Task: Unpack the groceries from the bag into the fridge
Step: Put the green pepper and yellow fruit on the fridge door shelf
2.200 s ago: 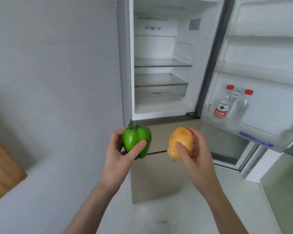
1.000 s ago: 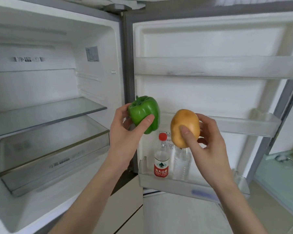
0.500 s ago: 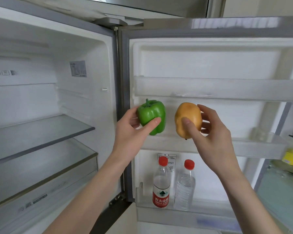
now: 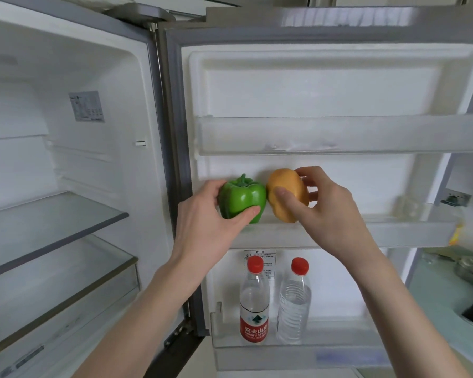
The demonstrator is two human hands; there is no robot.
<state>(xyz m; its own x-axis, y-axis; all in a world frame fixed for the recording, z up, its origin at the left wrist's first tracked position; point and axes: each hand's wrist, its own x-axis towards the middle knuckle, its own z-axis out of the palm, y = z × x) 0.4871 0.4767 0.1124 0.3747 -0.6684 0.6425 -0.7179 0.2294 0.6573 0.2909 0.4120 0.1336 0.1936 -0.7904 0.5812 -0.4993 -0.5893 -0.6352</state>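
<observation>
In the head view the left hand (image 4: 202, 222) grasps a green pepper (image 4: 242, 199), and just to its right the right hand (image 4: 328, 211) grasps a yellow-orange fruit (image 4: 286, 197), the two items touching. Both sit at the middle door shelf (image 4: 393, 233). Below the hands, two water bottles (image 4: 254, 301) stand in the bottom door bin.

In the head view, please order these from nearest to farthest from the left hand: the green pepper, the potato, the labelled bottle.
1. Green pepper: held in the left hand.
2. Potato: just right of the pepper, in the right hand.
3. Labelled bottle: below, in the bottom door bin.
</observation>
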